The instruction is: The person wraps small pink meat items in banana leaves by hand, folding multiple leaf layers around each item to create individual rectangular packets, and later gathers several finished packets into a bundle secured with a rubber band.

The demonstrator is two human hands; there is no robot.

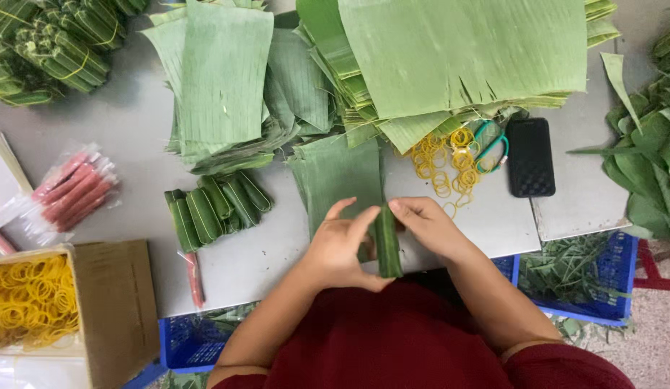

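Both hands close on a leaf-wrapped roll [387, 241] held upright near the table's [277, 252] near edge: the left hand [342, 248] cups its side while the right hand [428, 227] pinches the top, apparently keeping the wrap tight. Cut banana leaves [338, 176] lie just beyond, and loose yellow rubber bands [443, 162] sit to the right within reach.

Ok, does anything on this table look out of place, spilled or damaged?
A black phone lies among the work materials. Yellow rubber bands are strewn loose on the table beside it, not in the cardboard box. The top banana leaf has a frayed lower edge. Both hands hold a leaf-wrapped roll.
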